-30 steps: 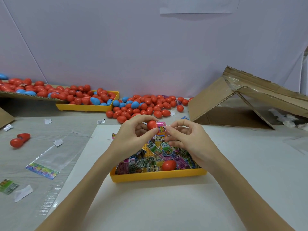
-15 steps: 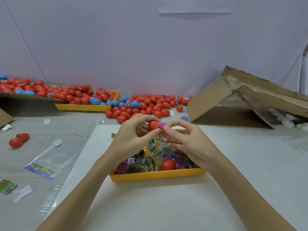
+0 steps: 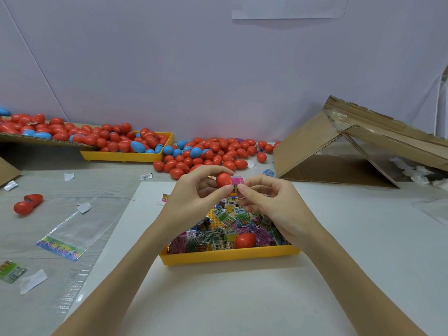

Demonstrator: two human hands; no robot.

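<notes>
Head view: both hands meet in mid-air over the near yellow tray (image 3: pixel 228 254), working a pink packet (image 3: pixel 238 182) against a red plastic egg (image 3: pixel 223 179).
Risk 1: packet looks abt as wide as the egg's mouth. If it goes in crooked or unfolded, a corner prob sticks out and the shell won't snap closed.
Risk 2: smooth, round egg held only by fingertips. A hard push from the right could squirt it out of the grip. It would then drop into the tray or roll off twd the loose eggs (image 3: pixel 213 154).
Risk 3: packet held by a thin edge, so a slip drops it back among the other packets (image 3: pixel 218 236), where it's hard to tell apart.
Left hand (image 3: pixel 191 202): fingers curled, thumb under and index over, gripping the egg. Not spread.
Right hand (image 3: pixel 274 202): thumb + index tips pinching the packet's near end, other fingers loosely bent below.
Egg/packet: touching, packet at the egg's right side. Can't tell how far in it sits, or whether the egg is a half or hinged open.
Tray: heaped w/ packets, plus a spare red egg (image 3: pixel 245 240) near the front wall.
Beyond: far tray (image 3: pixel 126 156) of eggs, cardboard box (image 3: pixel 339 154) at right.
</notes>
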